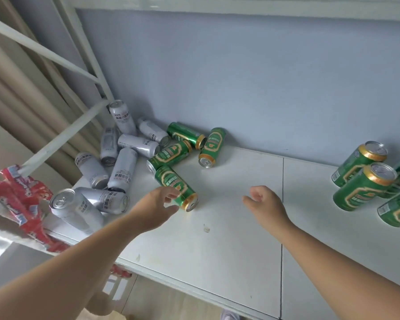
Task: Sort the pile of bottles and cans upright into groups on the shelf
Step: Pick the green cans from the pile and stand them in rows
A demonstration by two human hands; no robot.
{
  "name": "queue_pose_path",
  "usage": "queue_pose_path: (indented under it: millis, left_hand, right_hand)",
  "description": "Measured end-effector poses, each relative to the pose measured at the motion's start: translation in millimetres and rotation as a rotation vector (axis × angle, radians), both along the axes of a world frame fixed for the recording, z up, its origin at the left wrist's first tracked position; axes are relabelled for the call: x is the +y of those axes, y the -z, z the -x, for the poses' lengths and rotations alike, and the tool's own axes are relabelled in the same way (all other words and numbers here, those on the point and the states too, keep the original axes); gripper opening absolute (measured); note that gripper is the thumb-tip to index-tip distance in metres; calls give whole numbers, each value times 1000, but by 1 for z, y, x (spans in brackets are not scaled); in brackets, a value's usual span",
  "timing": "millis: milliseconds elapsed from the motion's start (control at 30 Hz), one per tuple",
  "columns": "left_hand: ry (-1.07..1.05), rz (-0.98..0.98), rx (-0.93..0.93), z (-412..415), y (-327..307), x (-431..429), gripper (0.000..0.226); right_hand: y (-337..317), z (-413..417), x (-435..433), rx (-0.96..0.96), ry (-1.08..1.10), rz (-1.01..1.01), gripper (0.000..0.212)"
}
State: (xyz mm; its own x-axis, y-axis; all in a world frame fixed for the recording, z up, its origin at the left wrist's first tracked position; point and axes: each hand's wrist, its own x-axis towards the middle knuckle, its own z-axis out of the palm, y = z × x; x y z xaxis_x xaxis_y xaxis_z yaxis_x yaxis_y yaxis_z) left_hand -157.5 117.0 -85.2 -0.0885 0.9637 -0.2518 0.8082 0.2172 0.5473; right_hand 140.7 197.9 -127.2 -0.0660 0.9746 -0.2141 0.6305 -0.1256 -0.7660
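Head view, left hand: stretched toward the nearest green can. Its fingers are spread apart, thumb low and the others high, framing the can's gold-rimmed end without closing round it. Whether the tips touch the metal I cannot tell.
Right hand: hovers over the bare middle of the shelf, fingers loosely curled and holding nothing. It looks ready to take over a can or to steady one.
Nearest green can: lies on its side at the front of the pile, pull-tab end toward the person. It has a glossy green body, a gold label and a gold rim, with no dent that shows.
Other lying green cans: three more on their sides behind it, close to the back panel.
Silver cans: a criss-crossed heap at the shelf's left end, mostly lying, one leaning against the white frame.
Standing green cans: clustered close together at the right end, tops up, well apart from the pile. This is evidently the green group's place.
Step, as I judge it: picking up a green can to stand it with that cluster. The silver heap is not yet sorted.
Red packaging: hangs just beyond the shelf's left corner.
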Motion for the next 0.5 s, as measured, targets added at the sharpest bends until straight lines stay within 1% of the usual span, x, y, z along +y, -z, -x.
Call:
queue_pose_path:
  millis: [67, 133, 167, 233, 267, 333, 367, 433, 500]
  left_hand:
    - [-6, 7, 77, 13, 0, 6, 40]
    - [-19, 14, 154, 23, -1, 12, 43]
    - [-27, 10, 190, 26, -1, 16, 46]
    - [-18, 2, 259, 30, 0, 23, 52]
    - [-4, 6, 290, 31, 1, 26, 55]
    - [28, 19, 329, 32, 4, 33, 60]
    - [44, 25, 340, 33, 5, 37, 63]
    - [91, 37, 378, 39, 10, 44, 66]
    - [159, 59, 425, 49, 13, 51, 68]
  right_hand:
    - [2, 11, 16, 12, -29, 20, 27]
    - [8, 21, 29, 38, -50, 41, 14]
    - [10, 25, 34, 42, -70, 38, 15]
    - [12, 32, 41, 48, -77, 44, 27]
    - [12, 35, 44, 49, -63, 44, 27]
    - [10, 40, 51, 53, -42, 36, 38]
    - [10, 43, 55, 45, -52, 34, 39]
    - [7, 49, 64, -26, -100, 25, 32]
    - [4, 54, 73, -105, -140, 21, 8]
